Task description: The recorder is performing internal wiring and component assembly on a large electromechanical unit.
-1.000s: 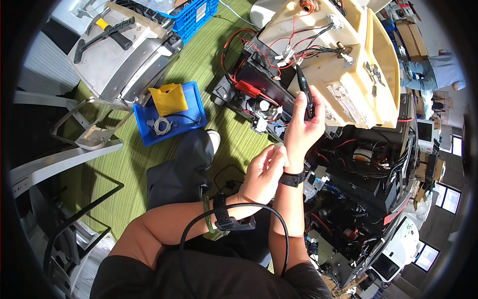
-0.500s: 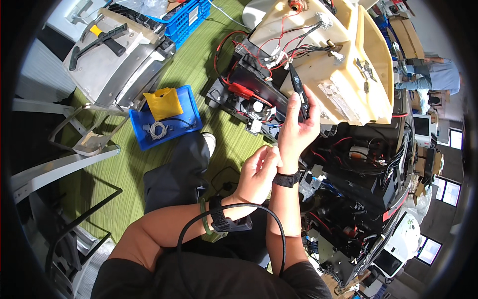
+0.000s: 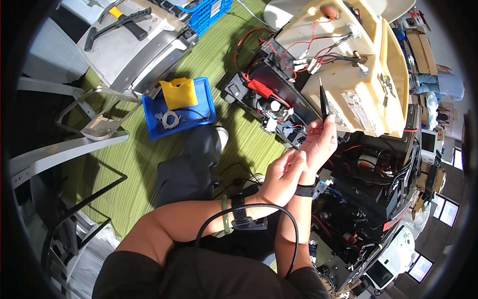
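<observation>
My right hand [image 3: 319, 142] is closed around a pair of black tweezers [image 3: 324, 99]. Their fine tip points up and away, in front of the cream plastic housing [image 3: 343, 94]. Close beside my right wrist is my left hand [image 3: 284, 174], its thumb and fingers drawn together in a pinch; anything between them is too small or hidden. Red and black wires with white connectors [image 3: 312, 65] run across the top of the housing. Left of it, a red connector [image 3: 260, 88] lies on the black machine frame [image 3: 279, 84].
A blue tray [image 3: 154, 132] holds a yellow packet [image 3: 179, 93] and a coiled pale cable [image 3: 170, 119]. A hammer [image 3: 127, 22] rests on a grey metal unit [image 3: 119, 55]. A black cable [image 3: 254, 205] loops over my forearms. Another person [image 3: 438, 84] stands far right.
The view has shifted, so the scene sits further right. My right hand has drawn the tweezers back from the wire connectors and turned over. My left hand stays near my right wrist.
</observation>
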The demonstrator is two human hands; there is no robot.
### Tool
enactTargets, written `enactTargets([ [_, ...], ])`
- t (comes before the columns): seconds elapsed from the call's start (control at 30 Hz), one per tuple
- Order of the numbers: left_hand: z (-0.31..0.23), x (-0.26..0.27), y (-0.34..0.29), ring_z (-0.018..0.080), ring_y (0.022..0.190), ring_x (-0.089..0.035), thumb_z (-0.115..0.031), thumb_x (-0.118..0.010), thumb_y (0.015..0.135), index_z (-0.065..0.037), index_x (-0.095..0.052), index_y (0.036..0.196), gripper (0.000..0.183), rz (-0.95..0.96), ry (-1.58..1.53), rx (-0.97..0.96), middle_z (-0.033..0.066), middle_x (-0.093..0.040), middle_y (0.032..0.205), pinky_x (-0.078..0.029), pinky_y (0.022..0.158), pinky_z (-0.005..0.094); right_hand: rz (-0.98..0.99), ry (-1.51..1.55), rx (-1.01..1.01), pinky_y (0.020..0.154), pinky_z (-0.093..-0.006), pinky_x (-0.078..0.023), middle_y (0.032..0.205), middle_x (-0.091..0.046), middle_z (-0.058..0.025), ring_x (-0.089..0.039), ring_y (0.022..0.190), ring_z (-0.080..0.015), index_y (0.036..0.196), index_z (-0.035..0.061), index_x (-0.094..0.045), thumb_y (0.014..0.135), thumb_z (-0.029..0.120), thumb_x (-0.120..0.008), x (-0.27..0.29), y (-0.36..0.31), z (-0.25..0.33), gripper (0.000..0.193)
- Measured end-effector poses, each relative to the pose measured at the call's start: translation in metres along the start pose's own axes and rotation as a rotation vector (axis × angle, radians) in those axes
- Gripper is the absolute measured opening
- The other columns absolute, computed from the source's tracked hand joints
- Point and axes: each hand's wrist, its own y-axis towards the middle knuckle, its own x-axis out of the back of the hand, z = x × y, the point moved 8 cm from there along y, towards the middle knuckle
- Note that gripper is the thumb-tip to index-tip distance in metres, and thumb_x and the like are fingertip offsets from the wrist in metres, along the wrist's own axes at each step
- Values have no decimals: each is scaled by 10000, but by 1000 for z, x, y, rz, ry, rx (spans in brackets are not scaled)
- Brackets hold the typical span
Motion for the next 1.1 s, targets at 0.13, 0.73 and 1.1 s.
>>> enactTargets([
  [0.13,-2,-2,-1,-9,614,-356,-221,-455,966,-82,-514,816,213,-20,-8,21,-80,-424,694,-313,540,162,48,-286,-4,549,-172,-355,682,-577,5,-449,585,-34,960,11,-627,883,147,-600,4,-5,-17,159],
  [0.73,6,-11,2,-5,578,-326,-240,-440,972,-96,-498,786,242,-13,27,-6,-83,-404,677,-292,520,164,81,-939,226,594,-228,-453,776,-633,-55,-546,635,-87,1060,15,-599,851,151,-590,-15,-9,-27,249],
  [1.1,9,-12,-2,4,632,-356,-227,-442,971,-72,-491,791,243,29,34,110,-63,-447,711,-310,575,179,44,-1129,145,462,-315,-412,622,-596,-146,-519,463,-160,1059,16,-603,857,197,-578,62,-11,-122,273],
])
